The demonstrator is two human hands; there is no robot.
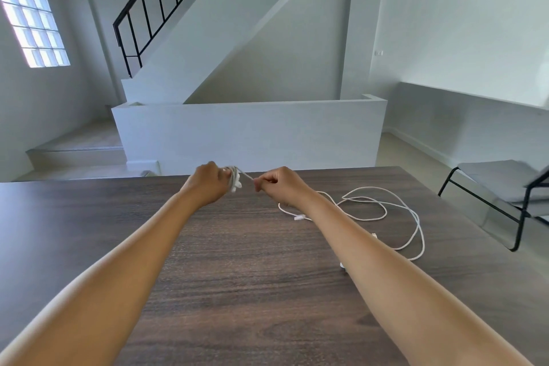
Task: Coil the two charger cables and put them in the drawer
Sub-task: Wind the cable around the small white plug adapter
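Hiding coiled cable [235, 180], left hand [209, 180]

a home interior, bare & newly finished-looking

white plaster staircase [208, 38] w/ black metal railing [154, 0] climbs behind a low white wall [249, 131]; glass-block window [32, 24] at left, light switch [378, 53] on far wall, grey-cushioned black-frame chair [505, 187] at right, dark wood-grain table [237, 291] in front; plain pale walls & floor, domestic scale, no work gear.
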